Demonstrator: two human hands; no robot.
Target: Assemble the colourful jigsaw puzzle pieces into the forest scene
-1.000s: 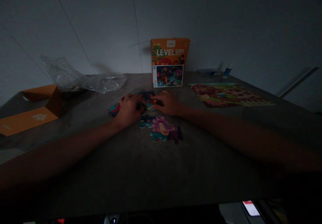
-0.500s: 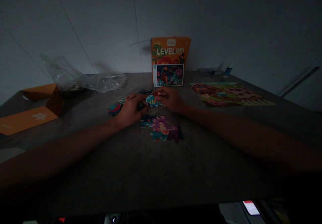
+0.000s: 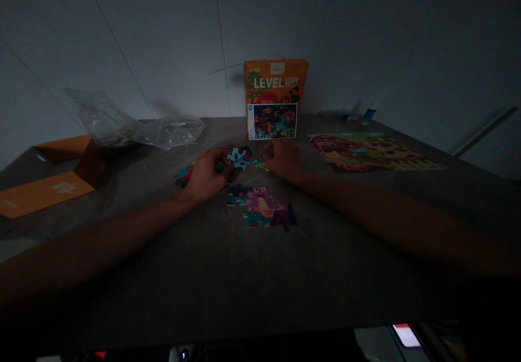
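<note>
The room is very dim. My left hand [image 3: 207, 173] is curled, and its fingertips pinch a blue puzzle piece [image 3: 239, 156] tilted up just above the table. My right hand [image 3: 284, 159] lies close to its right with the fingers bent down, the tips on a small teal puzzle piece [image 3: 259, 164] that lies on the table. More loose pieces [image 3: 184, 176] show behind my left hand. A joined patch of puzzle pieces [image 3: 264, 208] with a purple figure lies just in front of both hands.
An orange "LEVEL UP!" puzzle box [image 3: 275, 99] stands against the wall behind the hands. A finished farm puzzle [image 3: 368, 153] lies at the right. Clear plastic bags [image 3: 130, 126] and an orange box tray [image 3: 46, 184] lie at the left on the grey table [image 3: 228, 275].
Both hands were together over one piece; now they have parted. My left hand has lifted the blue piece, and my right hand has moved a little right and back.
</note>
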